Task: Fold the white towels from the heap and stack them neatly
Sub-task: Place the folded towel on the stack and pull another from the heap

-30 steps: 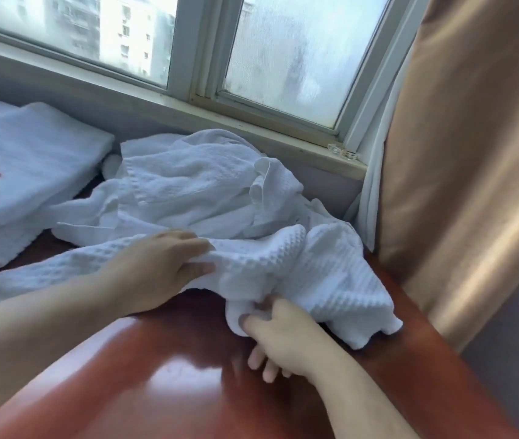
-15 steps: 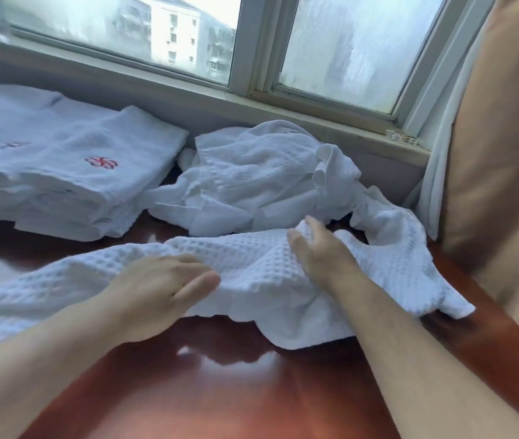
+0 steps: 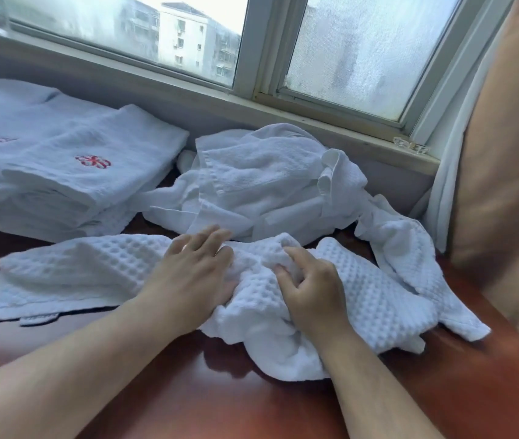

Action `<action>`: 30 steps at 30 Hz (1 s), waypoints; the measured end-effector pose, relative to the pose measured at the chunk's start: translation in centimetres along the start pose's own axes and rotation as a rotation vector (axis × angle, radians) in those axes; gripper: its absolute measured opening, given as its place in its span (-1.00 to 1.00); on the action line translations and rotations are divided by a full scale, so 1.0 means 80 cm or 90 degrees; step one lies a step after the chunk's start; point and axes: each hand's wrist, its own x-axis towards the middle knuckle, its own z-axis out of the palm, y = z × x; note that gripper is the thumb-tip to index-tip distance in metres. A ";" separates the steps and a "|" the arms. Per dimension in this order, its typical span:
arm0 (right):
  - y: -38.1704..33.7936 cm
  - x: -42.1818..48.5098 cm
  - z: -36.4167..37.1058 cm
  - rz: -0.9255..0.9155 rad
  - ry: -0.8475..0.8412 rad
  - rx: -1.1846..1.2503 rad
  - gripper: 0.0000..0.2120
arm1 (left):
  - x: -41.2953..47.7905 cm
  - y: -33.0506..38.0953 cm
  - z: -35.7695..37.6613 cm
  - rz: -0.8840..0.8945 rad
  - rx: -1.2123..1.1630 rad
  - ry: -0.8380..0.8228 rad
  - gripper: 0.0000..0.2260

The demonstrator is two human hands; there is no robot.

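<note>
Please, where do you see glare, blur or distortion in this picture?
Head view: daylight from the window gives pale glare on the glossy table at far left; the waffle towel looks slightly blurred at its left end; the wide lens curves the window frame.

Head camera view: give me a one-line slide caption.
Left hand presses a waffle towel on the table while right hand grips its bunched middle; folded stack and heap lie behind.

Soft window daylight, glossy table glare
</note>
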 end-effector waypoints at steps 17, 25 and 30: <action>-0.002 0.001 -0.004 0.055 -0.011 0.055 -0.82 | -0.005 0.003 -0.018 0.101 -0.051 0.289 -0.68; -0.027 0.025 -0.041 -0.073 0.143 0.065 -0.93 | 0.010 -0.006 -0.090 -0.050 -0.361 0.272 -0.69; -0.079 0.109 -0.104 -0.161 0.210 0.078 -0.82 | 0.049 -0.038 -0.199 0.006 -0.545 0.061 -0.68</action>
